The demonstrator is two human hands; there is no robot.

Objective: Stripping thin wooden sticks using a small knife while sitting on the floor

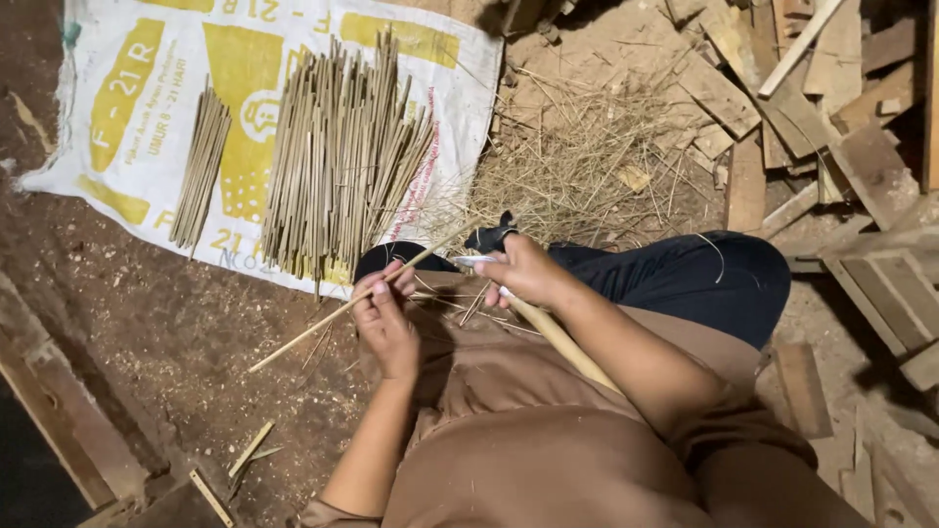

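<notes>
My left hand (384,323) grips a long thin bamboo stick (313,335) that slants from lower left up toward my right hand. My right hand (523,271) holds a knife with a pale wooden handle (562,342); its dark blade (489,236) pokes out above the fingers, next to the stick's upper end. Both hands rest over my lap, which is covered in brown cloth (528,430).
A white and yellow printed sack (137,108) lies on the dirt floor, bearing a large pile of cut bamboo sticks (342,156) and a smaller bundle (201,166). Dry shavings (587,166) lie ahead. Scrap wood planks (822,108) crowd the right; a board (68,411) lies left.
</notes>
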